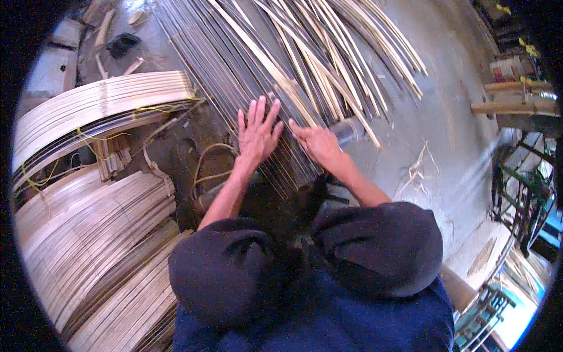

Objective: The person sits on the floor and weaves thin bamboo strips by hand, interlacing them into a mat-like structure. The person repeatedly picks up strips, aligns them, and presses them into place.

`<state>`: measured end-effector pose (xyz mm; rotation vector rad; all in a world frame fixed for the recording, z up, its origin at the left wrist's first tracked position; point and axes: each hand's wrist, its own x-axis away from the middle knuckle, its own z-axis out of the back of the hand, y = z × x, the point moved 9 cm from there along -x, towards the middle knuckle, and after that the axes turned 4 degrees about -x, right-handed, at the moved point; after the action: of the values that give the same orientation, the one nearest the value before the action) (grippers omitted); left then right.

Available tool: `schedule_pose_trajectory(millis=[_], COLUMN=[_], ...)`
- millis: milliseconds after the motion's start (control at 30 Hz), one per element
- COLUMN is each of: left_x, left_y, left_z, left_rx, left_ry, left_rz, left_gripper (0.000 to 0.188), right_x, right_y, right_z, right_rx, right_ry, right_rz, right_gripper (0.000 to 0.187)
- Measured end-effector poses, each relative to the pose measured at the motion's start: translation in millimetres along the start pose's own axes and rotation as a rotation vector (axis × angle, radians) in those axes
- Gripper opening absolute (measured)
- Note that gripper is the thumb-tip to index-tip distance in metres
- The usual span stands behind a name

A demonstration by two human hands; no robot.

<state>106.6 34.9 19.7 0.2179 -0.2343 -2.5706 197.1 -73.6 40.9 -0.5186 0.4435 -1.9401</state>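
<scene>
Many long, thin strips, dark with pale edges and looking like split bamboo, lie side by side in a sloping row (217, 64). My left hand (257, 136) rests flat across this row, its fingers spread and pointing away from me. To its right, my right hand (319, 145) is closed at the row's right edge, with a finger reaching toward the left hand. A wider pale strip (258, 51) runs down to the right hand's fingers, which curl around the strips there. The undersides of those fingers are hidden.
Loose pale strips (352, 76) lie crosswise beyond my right hand. At left stand stacked bundles of pale strips (105, 217), one tied with yellow cord (158, 108). Curly shavings (419, 170) lie on the grey floor (451, 141). A metal frame (525, 182) stands at far right.
</scene>
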Motion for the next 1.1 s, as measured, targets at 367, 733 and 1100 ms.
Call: schedule_pose_trajectory(millis=[367,733,1100], left_x=[-1.4,0.6,1.0], left_y=[1.7,-0.9,-3.4], left_z=[3.4,-0.4,-2.2], left_rx=[0.032,0.023,-0.031], left_ry=[-0.011,-0.003,-0.026], left_rz=[0.001,-0.009,-0.007], left_gripper=[0.061,0.058,0.058], right_x=[85.3,124.0,168.9], right_y=[33.4,53.1,95.1], right_z=[6.0,-27.0,2.3], right_rx=[-0.362,-0.767,-0.555], right_ry=[-0.183,-0.107,-0.265], right_rz=[-0.273,-0.52,-0.649], right_gripper=[0.026,0.029,0.032])
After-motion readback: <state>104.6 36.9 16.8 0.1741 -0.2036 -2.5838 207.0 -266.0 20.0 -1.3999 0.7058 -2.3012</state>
